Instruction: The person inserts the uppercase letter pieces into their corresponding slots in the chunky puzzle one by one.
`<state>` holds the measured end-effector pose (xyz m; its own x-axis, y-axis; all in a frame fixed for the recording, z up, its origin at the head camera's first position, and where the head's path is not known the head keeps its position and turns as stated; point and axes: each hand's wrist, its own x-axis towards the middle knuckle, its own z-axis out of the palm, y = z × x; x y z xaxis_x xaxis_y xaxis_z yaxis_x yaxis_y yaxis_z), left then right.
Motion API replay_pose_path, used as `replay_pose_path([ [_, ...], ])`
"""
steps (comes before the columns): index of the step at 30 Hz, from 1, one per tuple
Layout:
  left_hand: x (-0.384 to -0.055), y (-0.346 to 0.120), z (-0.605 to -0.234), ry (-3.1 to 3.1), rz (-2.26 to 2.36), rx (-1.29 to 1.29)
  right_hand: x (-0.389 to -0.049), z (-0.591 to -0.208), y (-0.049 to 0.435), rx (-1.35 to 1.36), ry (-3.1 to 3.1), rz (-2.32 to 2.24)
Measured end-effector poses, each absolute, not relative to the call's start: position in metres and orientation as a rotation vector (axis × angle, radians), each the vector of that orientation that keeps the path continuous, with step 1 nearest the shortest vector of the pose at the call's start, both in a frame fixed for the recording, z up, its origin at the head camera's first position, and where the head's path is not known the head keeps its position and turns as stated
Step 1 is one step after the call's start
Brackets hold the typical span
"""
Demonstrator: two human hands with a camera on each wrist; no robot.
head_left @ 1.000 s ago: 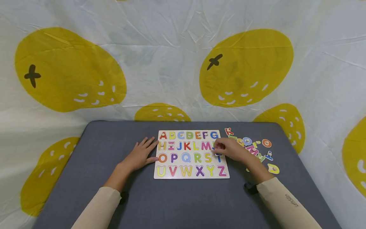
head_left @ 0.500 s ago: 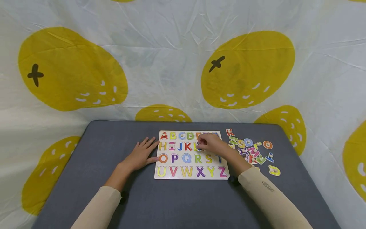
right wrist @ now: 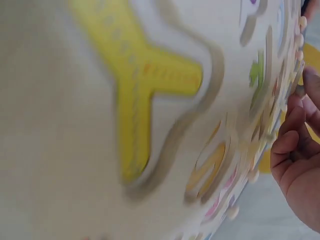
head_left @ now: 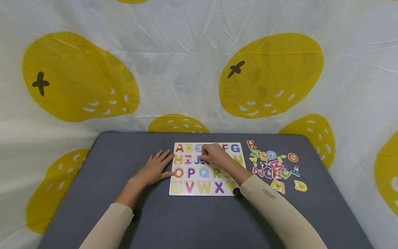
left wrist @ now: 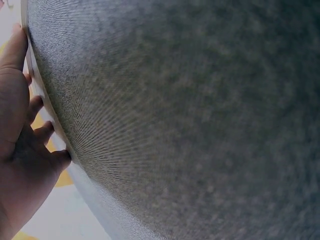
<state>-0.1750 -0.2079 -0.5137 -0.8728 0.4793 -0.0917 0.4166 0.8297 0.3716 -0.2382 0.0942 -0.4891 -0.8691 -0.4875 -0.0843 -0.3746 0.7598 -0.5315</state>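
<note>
The wooden alphabet puzzle board lies on the table, its top row partly filled with knobbed letters. My right hand is over the second row, around the J and K places, pinching a small knobbed letter piece between thumb and fingertips. Which letter it is cannot be made out, as the fingers cover most of it. My left hand lies flat with spread fingers on the table, its thumb and fingertips touching the board's left edge. An H piece and an I piece sit in their places.
Several loose letter pieces lie in a heap right of the board, among them a red K, an orange O, and a yellow U. The grey table meets a fruit-patterned cloth at its back edge.
My right hand has travelled left across the board, from near the N place to near J, carrying the pinched piece. The left hand has kept its place at the board's edge.
</note>
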Motion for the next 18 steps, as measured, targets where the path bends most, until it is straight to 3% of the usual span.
replay_pose_path([
  [18, -0.174, -0.206, -0.516, 2.825, 0.526, 0.679, -0.235, -0.494, 0.069, -0.711, 2.744, -0.691],
])
